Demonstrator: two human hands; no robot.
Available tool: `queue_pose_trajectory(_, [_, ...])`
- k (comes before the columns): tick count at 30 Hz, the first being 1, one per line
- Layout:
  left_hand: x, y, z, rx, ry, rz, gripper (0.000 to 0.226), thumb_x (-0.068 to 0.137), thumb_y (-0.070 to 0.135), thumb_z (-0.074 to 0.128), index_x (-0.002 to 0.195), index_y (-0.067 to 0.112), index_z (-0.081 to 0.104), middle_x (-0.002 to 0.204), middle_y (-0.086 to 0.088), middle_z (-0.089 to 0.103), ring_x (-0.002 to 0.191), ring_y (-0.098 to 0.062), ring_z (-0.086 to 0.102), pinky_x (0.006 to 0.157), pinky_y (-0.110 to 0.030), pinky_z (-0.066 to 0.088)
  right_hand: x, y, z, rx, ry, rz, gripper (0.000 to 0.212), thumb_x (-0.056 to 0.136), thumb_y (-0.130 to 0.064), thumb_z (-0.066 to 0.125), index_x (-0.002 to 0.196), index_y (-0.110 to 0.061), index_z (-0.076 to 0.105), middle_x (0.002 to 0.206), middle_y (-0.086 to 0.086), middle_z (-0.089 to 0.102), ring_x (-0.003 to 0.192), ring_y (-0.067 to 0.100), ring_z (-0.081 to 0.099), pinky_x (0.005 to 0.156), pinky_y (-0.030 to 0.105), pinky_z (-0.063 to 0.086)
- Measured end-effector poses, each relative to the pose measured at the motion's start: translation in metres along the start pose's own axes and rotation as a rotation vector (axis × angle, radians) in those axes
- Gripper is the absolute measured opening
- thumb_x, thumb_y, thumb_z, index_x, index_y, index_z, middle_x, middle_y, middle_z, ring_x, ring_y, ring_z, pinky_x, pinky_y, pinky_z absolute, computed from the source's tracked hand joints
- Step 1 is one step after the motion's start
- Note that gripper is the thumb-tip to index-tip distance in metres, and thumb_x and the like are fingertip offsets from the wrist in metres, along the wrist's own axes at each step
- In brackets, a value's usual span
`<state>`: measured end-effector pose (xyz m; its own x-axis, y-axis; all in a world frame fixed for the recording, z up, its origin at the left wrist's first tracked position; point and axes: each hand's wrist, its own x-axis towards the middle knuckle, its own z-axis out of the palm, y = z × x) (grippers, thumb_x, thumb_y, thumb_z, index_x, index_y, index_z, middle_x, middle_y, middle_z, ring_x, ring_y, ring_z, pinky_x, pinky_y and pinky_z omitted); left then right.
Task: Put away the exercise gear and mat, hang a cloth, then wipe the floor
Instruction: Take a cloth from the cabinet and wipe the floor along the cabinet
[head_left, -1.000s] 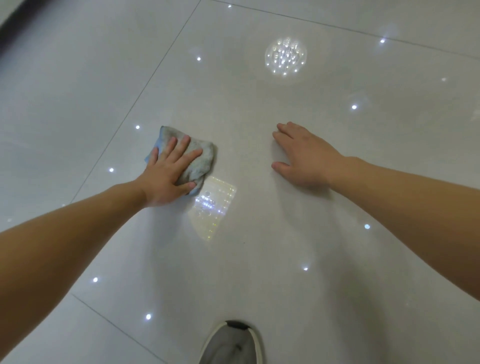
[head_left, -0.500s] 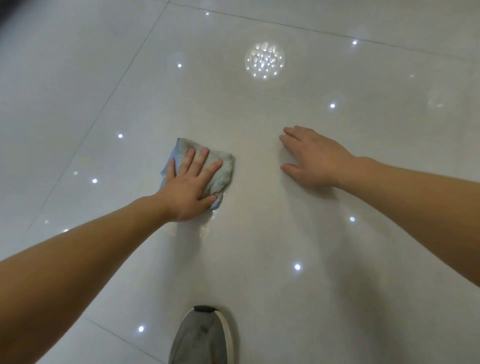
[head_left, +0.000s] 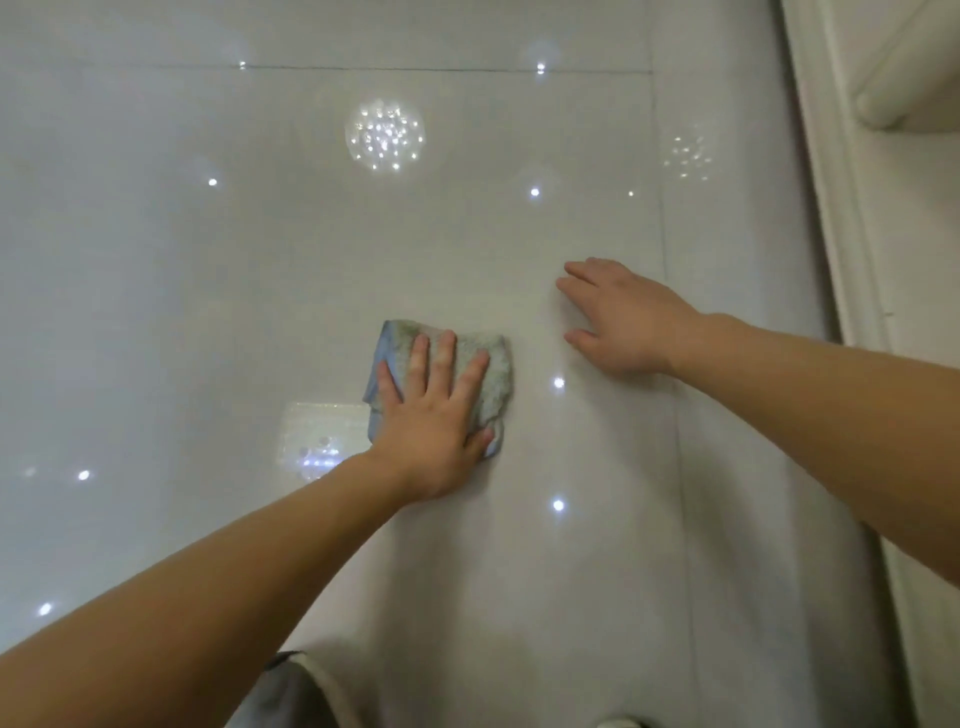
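Observation:
A folded grey-and-blue cloth lies flat on the glossy pale tiled floor. My left hand presses down on the cloth with its fingers spread over it, covering most of its middle. My right hand rests palm-down on the bare tile just right of the cloth, fingers apart, holding nothing. A narrow gap of floor separates the two hands.
A white wall or baseboard runs along the right side, close to my right hand. Part of a grey shoe shows at the bottom edge. Ceiling lights reflect off the tiles, and grout lines cross the floor.
My left hand has slid the cloth to the right, closer to my right hand. The view has swung right, bringing the white wall into sight. My right hand stays planted on the floor.

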<state>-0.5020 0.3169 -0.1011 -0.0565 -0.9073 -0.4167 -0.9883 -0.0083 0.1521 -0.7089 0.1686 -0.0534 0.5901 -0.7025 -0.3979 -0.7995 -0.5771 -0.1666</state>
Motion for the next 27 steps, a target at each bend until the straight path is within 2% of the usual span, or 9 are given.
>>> queue_pose_trajectory(7, [0.017,0.082,0.003,-0.006,-0.016,0.072,0.083,0.095,0.059,0.039,0.156,0.029,-0.01,0.162,-0.009,-0.025,0.147,-0.034,-0.025,0.112,-0.066,-0.013,-0.045,0.047,0.007,0.042,-0.027,0.176,0.066,0.095,-0.032,0.051,0.152,-0.013,0.023,0.162,0.007,0.013,0.149,0.025,0.011,0.119,0.035,0.015])
queue_pose_trajectory(16, [0.03,0.139,0.006,-0.005,-0.032,0.153,0.084,0.095,0.058,0.038,0.155,0.028,-0.013,0.161,-0.01,-0.026,0.147,-0.035,-0.025,0.112,-0.067,-0.012,-0.094,0.074,0.017,0.089,-0.076,0.326,0.073,0.086,-0.02,0.055,0.152,-0.014,0.022,0.162,0.008,0.01,0.148,0.024,0.009,0.119,0.039,0.021])
queue_pose_trajectory(19, [0.034,0.163,0.009,-0.017,-0.025,0.177,0.083,0.096,0.057,0.038,0.156,0.027,-0.011,0.161,-0.011,-0.025,0.146,-0.037,-0.025,0.112,-0.069,-0.01,-0.107,0.076,0.022,0.083,-0.098,0.347,0.074,0.085,-0.021,0.056,0.152,-0.013,0.023,0.162,0.009,0.01,0.148,0.025,0.01,0.118,0.041,0.023])
queue_pose_trajectory(24, [0.038,0.183,0.01,-0.03,-0.031,0.178,0.083,0.096,0.058,0.037,0.156,0.027,-0.011,0.161,-0.011,-0.026,0.146,-0.037,-0.025,0.111,-0.069,-0.012,-0.117,0.076,0.035,0.085,-0.118,0.348,0.078,0.085,-0.027,0.06,0.152,-0.014,0.021,0.162,0.008,0.006,0.148,0.024,0.007,0.119,0.038,0.021])
queue_pose_trajectory(27, [0.044,0.172,0.007,0.025,0.011,0.239,0.083,0.092,0.066,0.037,0.156,0.033,-0.005,0.164,-0.009,-0.015,0.149,-0.036,-0.012,0.112,-0.068,-0.005,-0.127,0.073,0.041,0.096,-0.073,0.369,0.082,0.084,-0.033,0.065,0.151,-0.014,0.023,0.162,0.009,0.007,0.148,0.025,0.007,0.118,0.035,0.017])
